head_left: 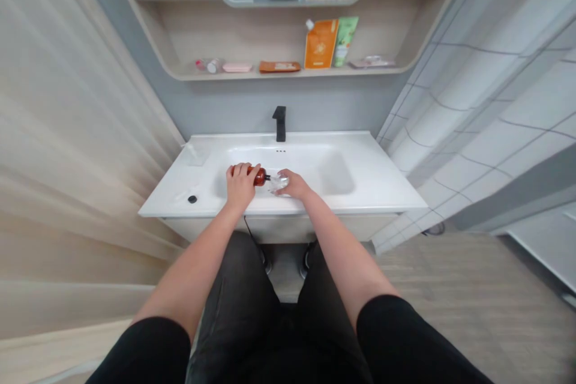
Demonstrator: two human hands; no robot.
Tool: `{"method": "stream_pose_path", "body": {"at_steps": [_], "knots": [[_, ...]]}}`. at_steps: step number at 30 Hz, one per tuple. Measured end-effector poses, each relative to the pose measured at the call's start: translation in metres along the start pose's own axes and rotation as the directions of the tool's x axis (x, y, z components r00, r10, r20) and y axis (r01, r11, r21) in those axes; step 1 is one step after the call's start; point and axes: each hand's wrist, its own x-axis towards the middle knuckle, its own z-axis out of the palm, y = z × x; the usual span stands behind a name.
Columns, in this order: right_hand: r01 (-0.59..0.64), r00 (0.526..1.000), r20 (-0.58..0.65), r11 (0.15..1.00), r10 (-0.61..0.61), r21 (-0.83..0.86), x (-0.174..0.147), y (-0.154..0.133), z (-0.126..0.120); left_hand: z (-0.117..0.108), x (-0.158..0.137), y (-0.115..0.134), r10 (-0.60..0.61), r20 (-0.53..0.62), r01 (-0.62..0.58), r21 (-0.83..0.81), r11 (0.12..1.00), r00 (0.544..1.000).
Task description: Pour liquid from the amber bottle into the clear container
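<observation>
My left hand is wrapped round a reddish-brown bottle, which lies tipped on its side over the sink. The bottle's dark neck points right, at the mouth of a small clear container. My right hand grips that clear container from the right side. Neck and container are very close; whether they touch I cannot tell. Left of the basin, a small black cap lies on the white counter.
A black faucet rises behind the basin. At the counter's back left is a clear, hard-to-make-out item. Above, a shelf holds an orange pouch, a green tube and small packets. A curtain hangs at left.
</observation>
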Motion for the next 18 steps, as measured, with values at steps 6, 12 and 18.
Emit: {"method": "stream_pose_path", "body": {"at_steps": [6,12,18], "knots": [[0.014,1.0,-0.006,1.0,-0.014,-0.016,-0.0012,-0.0025,-0.0014,0.001,0.0,-0.0007,0.001,-0.013,-0.001,-0.019,1.0,1.0],[0.0,1.0,-0.001,1.0,0.0,-0.007,-0.0026,-0.0059,-0.0028,-0.0006,0.0004,0.0002,-0.001,0.004,0.001,-0.013,1.0,1.0],[-0.01,1.0,0.006,1.0,0.01,-0.017,-0.003,-0.0076,-0.0028,-0.0012,0.0004,0.001,0.002,0.005,-0.002,-0.014,1.0,1.0]]}}
